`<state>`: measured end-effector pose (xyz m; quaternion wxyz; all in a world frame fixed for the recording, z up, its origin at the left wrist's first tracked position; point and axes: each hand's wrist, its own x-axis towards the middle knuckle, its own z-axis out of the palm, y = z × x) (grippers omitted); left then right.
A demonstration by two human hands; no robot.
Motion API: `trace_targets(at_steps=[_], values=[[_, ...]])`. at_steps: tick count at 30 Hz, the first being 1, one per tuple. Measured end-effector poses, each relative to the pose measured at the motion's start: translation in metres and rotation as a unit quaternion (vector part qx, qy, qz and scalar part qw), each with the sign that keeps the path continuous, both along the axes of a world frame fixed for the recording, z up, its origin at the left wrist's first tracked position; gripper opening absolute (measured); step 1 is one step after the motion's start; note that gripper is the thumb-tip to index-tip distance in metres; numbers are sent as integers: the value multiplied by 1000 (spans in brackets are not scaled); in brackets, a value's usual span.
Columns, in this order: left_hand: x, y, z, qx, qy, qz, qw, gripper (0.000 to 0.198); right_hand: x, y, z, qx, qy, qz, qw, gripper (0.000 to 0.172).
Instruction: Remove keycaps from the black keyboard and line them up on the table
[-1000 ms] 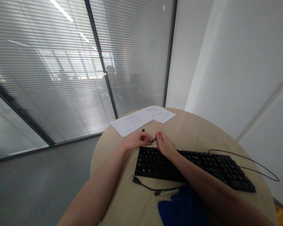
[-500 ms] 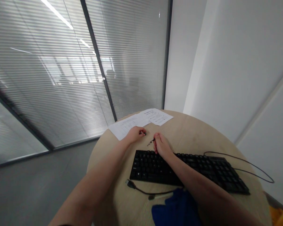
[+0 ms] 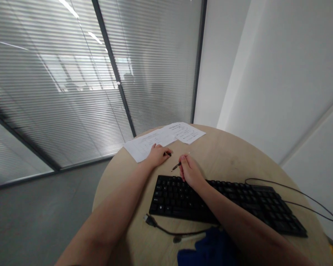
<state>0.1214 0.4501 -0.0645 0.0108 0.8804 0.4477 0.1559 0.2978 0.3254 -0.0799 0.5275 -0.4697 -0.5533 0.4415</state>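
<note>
My right hand [image 3: 189,170] rests at the far edge of a black keyboard [image 3: 224,201], fingers closed on a thin pen [image 3: 176,166] whose tip points left. My left hand [image 3: 157,154] lies on the round wooden table [image 3: 233,151] a little to the left, fingers curled around a small black pen cap [image 3: 168,153]. The two hands are apart, with a short gap between them.
Two white printed sheets [image 3: 166,138] lie past my hands near the table's far edge. The keyboard's black cable [image 3: 169,231] ends in a USB plug [image 3: 149,220] at the front. A blue cloth [image 3: 205,251] lies nearest me. Glass walls with blinds stand behind.
My hands were together on the pen a second ago. They have since parted: the left hand moved left with the cap, the right kept the uncapped pen.
</note>
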Motion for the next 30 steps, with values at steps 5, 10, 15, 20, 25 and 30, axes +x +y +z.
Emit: trace_targets(at_steps=[5,10,15,20,25,30], values=[[4,0,0,-3,0,21,1000,26,2,1,-3,1,-16,-5,1000,36],[5,1,-5,10,-3,31,999,31,2,0,-1,5,-23,-8,1000,39],[-2,3,-8,9,-10,34,999,39,1,-1,0,-2,-9,-2,1000,37],[-16,4,-11,2,-10,44,999,44,2,-1,-2,-3,-9,-5,1000,35],[-19,6,-13,-8,-19,53,998,43,3,0,-3,-2,-12,-4,1000,36],[-14,5,-13,-4,-25,59,998,40,3,-1,-1,-1,-10,-3,1000,35]])
